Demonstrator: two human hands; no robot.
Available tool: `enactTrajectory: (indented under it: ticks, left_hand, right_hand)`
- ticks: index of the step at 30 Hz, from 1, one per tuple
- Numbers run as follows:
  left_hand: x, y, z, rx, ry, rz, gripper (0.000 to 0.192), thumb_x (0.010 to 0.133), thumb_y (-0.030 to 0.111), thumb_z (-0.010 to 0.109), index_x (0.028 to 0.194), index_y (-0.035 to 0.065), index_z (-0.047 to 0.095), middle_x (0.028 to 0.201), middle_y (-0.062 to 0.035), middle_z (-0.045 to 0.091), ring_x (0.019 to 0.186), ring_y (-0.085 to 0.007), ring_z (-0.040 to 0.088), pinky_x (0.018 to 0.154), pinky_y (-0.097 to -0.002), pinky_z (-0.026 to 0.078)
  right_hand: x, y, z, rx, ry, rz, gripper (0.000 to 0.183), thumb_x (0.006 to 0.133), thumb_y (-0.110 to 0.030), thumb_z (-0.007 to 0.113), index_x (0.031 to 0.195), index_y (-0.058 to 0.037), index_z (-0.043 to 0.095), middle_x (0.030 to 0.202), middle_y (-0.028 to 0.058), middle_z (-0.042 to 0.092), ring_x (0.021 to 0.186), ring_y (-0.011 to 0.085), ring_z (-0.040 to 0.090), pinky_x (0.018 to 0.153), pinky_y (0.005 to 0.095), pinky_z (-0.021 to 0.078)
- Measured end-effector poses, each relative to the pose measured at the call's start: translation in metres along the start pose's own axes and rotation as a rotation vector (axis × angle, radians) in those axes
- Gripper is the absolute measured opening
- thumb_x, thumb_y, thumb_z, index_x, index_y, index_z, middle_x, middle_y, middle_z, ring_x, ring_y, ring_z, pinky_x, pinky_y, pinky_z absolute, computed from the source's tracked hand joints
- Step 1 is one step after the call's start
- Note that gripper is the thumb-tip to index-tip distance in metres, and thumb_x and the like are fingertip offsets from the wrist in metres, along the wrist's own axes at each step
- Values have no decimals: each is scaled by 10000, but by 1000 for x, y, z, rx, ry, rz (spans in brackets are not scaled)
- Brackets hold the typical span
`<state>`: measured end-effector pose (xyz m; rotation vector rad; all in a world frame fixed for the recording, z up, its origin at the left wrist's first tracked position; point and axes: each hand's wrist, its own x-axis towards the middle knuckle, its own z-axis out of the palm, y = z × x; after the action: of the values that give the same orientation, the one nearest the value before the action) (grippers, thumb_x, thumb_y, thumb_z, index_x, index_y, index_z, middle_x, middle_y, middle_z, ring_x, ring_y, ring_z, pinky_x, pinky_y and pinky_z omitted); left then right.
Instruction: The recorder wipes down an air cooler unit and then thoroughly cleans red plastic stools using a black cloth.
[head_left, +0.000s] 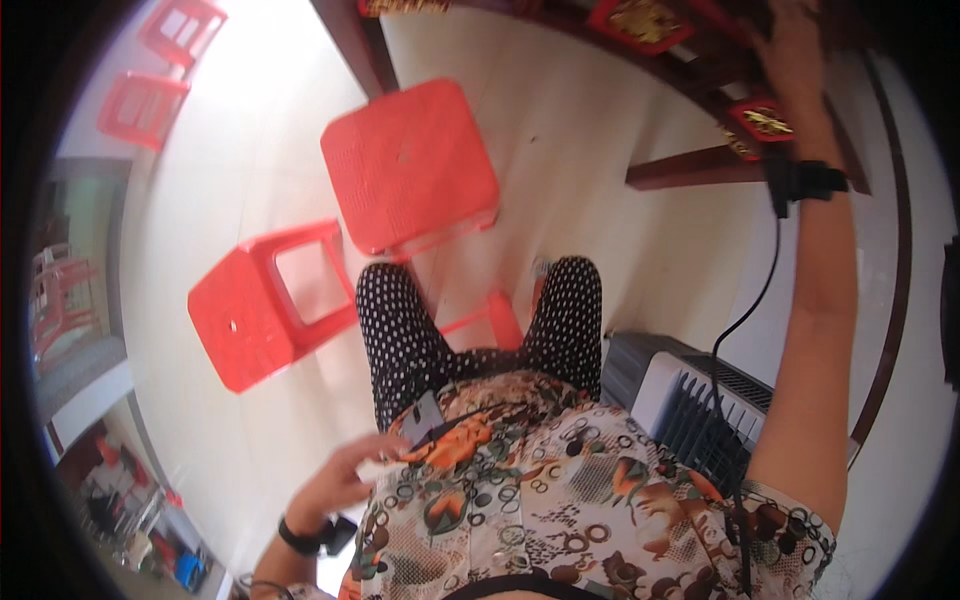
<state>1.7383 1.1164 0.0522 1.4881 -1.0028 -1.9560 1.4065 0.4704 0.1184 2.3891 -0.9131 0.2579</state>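
My left hand (337, 472) is bent in at my waist, its fingers by the hem of my patterned shirt (517, 487). A smartphone (424, 420) lies against my lap just beyond those fingers. Whether the hand grips anything there is unclear. My right arm reaches far forward, and my right hand (795, 45) is over the edge of a dark red wooden piece of furniture with gilded carvings (649, 22). Its fingertips run into the dark rim of the picture, so what they touch is hidden. Each wrist wears a black strap, and a black cable (716, 345) runs down from the right one.
A red plastic stool (409, 165) stands before my knees, and another red stool (247, 307) lies tipped to its left. More red stools (142, 109) are at the upper left. A grey and white slatted appliance (697, 397) is beside my right hip. A wooden furniture leg (697, 166) extends over the floor.
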Motion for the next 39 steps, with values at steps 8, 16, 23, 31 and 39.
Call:
enactTrajectory:
  ticks: [8,16,23,31,39]
  left_hand:
    - [2,-2,38,-28,230,18,482,817,89,713,1280,13,603,1259,-166,593,1180,-276,574,1016,-351,448]
    - [20,-24,25,126,102,68,665,824,206,724,1417,42,470,1335,-169,571,1168,-278,592,1008,-350,452]
    - [33,-30,28,-29,56,134,501,826,236,720,1280,49,623,1395,-171,541,1241,-265,558,1043,-334,428]
    - [50,-44,29,344,230,420,533,803,296,748,1284,99,628,1357,-150,586,1108,-237,657,897,-298,534]
    - [47,-44,34,199,266,343,738,741,328,796,1385,87,525,1196,-145,680,965,-265,710,858,-319,545]
  right_hand:
    - [-68,-43,50,132,-11,345,461,806,-39,595,1232,-216,615,1130,133,568,1038,376,553,870,475,521]
    - [-127,-173,73,665,-360,383,361,805,-92,606,1156,-158,659,1071,188,646,1021,398,610,873,471,500]
    - [-166,-286,68,1035,-493,185,288,794,-101,643,1082,-98,659,1008,174,670,975,389,620,843,449,500]
    - [-122,-345,29,1429,-573,303,427,823,-181,694,1230,-81,614,1116,195,647,1082,368,596,923,413,481]
    - [-113,-424,-26,1417,-561,-319,584,853,-355,700,1323,-54,527,1237,205,569,1177,364,534,999,444,450]
